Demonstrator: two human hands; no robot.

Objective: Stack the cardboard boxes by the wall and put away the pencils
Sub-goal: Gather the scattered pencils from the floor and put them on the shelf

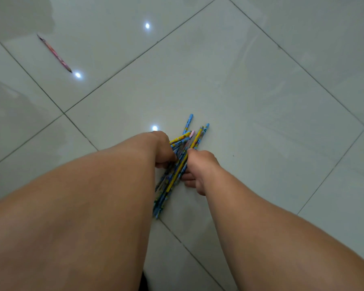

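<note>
Forearms (82,206) foremost, left hand (162,148) and right hand (200,166) fingers (188,177) gripping pencil bundle (177,173), pink pencil (55,53) well apart on floor (261,80)

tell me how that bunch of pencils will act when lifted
The bunch of pencils splays at the far ends, so some may slip unless the left hand and right hand squeeze. They look thin, stiff, probably light. Dropped ones could roll on the glossy tile floor.

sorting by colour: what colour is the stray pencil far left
The stray pencil is pink; head view.
</note>
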